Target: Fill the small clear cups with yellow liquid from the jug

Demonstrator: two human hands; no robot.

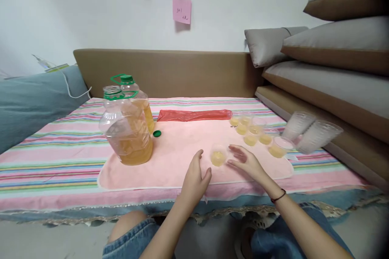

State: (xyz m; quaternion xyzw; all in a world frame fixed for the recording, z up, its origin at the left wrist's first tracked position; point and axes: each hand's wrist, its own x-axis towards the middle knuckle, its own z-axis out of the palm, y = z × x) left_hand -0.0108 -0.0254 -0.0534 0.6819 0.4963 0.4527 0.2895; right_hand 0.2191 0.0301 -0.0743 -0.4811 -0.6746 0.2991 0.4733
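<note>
A clear plastic cup (218, 157) with some pale yellow liquid stands upright on the pink mat (182, 162). To its left is my left hand (196, 176), thumb and fingers apart, holding nothing. Close by the cup's right side, my right hand (246, 162) has its fingers spread, with nothing in them; whether a fingertip touches the cup I cannot tell. Several similar cups (250, 139) of yellow liquid form a group at the right of the mat. An uncapped large jug (129, 141) of amber liquid is at the left, its green cap (157, 133) lying beside it.
Behind the uncapped jug stands a capped one (127, 79). A red plastic bag (194, 115) lies flat along the mat's back edge. Two tilted stacks of clear cups (317, 136) are at the right, near piled cushions (334, 77). A blue cushion (39, 101) is at the left.
</note>
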